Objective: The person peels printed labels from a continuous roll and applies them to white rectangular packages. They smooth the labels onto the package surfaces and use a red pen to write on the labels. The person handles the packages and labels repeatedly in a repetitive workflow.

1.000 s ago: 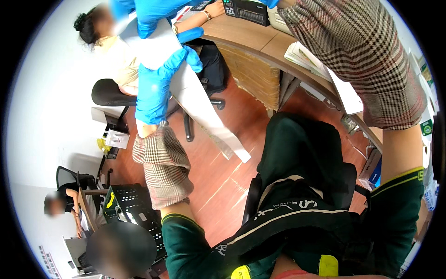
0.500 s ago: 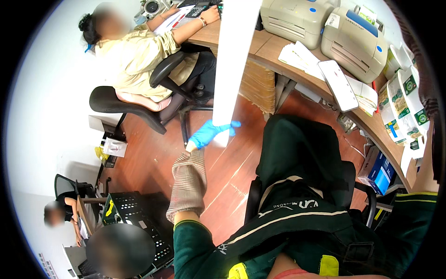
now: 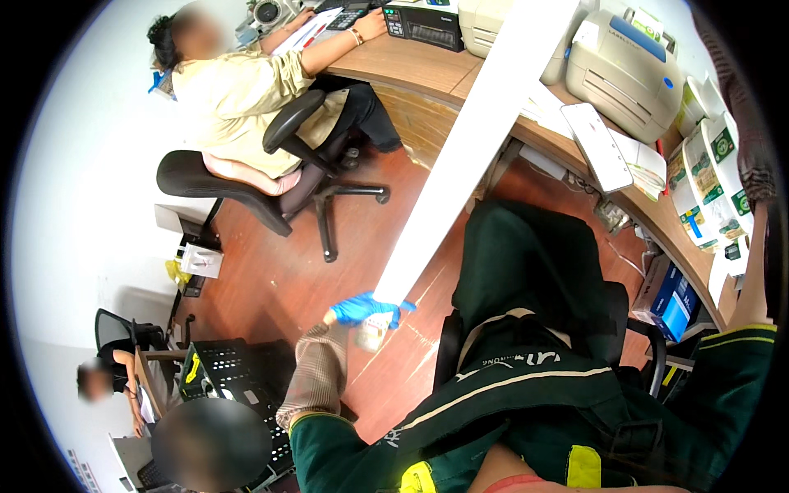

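Observation:
My left hand (image 3: 362, 311), in a blue glove and a checked sleeve cover, is closed around the lower end of a long white paper strip (image 3: 460, 164). That strip runs up to the right, widening until it leaves the top of the picture. Below the glove its loose end (image 3: 372, 333) hangs over the floor and shows some faint print. My right forearm (image 3: 754, 271) rises along the right edge in a dark checked sleeve cover; the hand itself is out of the picture. Nearest this arm hang looped strips of printed green-and-white labels (image 3: 713, 185) at the desk's edge.
Two beige label printers (image 3: 629, 74) and a black one (image 3: 423, 27) stand on the curved wooden desk (image 3: 411, 66). A white phone (image 3: 597, 148) lies on papers. At left a person (image 3: 238, 99) sits in a black office chair (image 3: 214, 185). A perforated black crate (image 3: 246, 394) and blue box (image 3: 667, 300) are lower.
My left hand has come down and slightly left toward me, drawing the paper strip's end with it. The strip now slants instead of hanging nearly upright, and its printed end shows.

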